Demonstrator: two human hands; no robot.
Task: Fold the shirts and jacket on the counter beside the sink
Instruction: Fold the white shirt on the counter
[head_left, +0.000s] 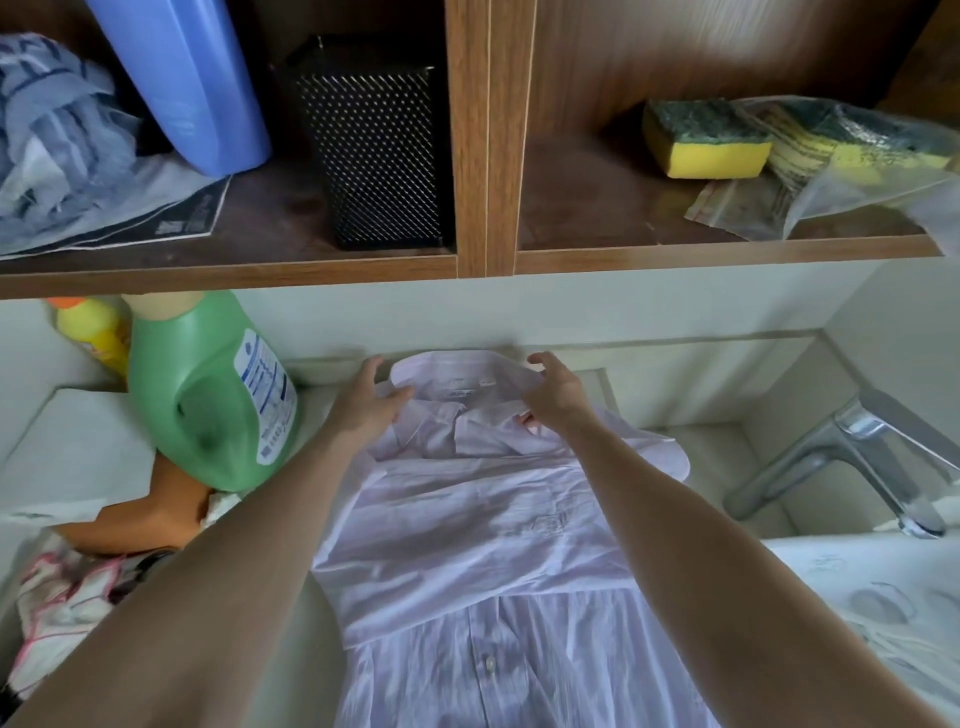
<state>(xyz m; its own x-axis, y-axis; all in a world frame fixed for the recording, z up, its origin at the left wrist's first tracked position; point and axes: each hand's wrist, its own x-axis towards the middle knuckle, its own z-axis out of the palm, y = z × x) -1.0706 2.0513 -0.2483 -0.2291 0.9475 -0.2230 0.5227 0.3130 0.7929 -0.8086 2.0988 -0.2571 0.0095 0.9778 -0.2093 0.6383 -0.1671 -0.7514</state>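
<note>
Hidden: the shirt (467, 525) runs off the bottom edge, so its hem is out of sight, and both forearms cross its sides.
Hard to tell: a rounded flap lies beside the right forearm — cuff or tail, I cannot say.
Where: the shirt lies on the pale tabletop (722, 441), collar against the back wall, between the green bottle (208, 405) and the tap (857, 457).
Left hand (363, 405): thumb over one end of the collar, fingers behind it, holding it.
Right hand (556, 395): fingers curled round the collar's other end.
Shirt's look: pale pink with fine stripes, one button showing on the placket, an upper layer folded across the chest, creased.
Materials: thin soft cloth; a glossy plastic bottle with a paper label; a polished metal tap; a wood-grain shelf (467, 156) above — on it a black mesh bin (374, 145) and a yellow sponge (706, 140).
</note>
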